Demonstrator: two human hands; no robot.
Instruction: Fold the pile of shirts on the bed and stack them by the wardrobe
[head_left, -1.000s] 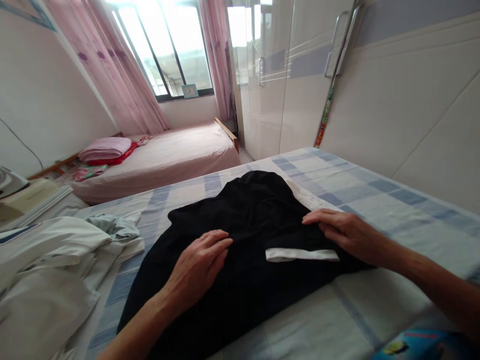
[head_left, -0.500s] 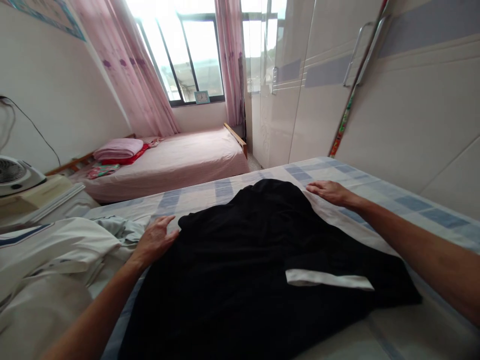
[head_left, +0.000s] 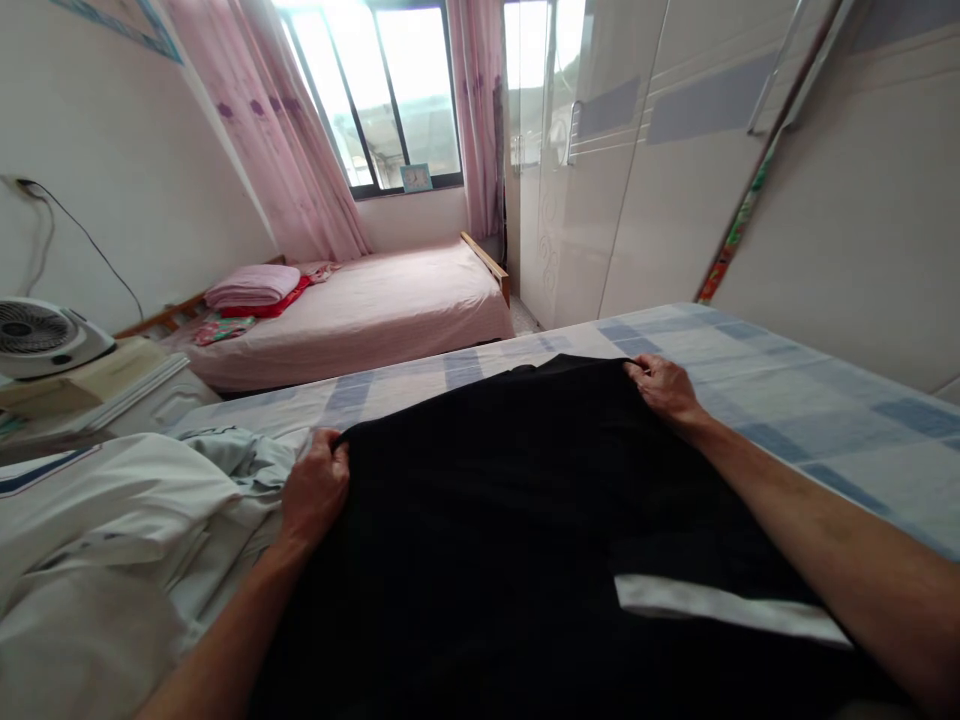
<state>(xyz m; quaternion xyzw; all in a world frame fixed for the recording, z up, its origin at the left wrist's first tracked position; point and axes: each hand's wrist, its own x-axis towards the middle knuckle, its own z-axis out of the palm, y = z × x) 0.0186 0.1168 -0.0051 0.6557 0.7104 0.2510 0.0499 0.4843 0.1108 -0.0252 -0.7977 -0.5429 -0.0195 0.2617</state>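
A black garment [head_left: 510,520] with a white sleeve cuff [head_left: 720,605] lies spread on a bed covered by a blue checked sheet [head_left: 810,400]. My left hand [head_left: 315,492] is closed on the garment's far left corner. My right hand [head_left: 664,388] is closed on its far right corner. The far edge of the cloth runs taut between the two hands.
A heap of white and pale clothes [head_left: 112,530] lies at the left of the bed. A small fan [head_left: 37,335] stands on a side table. Beyond is a pink bed [head_left: 375,310], a window with pink curtains, and a glossy wardrobe [head_left: 660,160] at the right.
My hands left the middle of the garment, reached to its far corners and closed on them. The far edge is now pulled straight and the white lining at the far right is covered.
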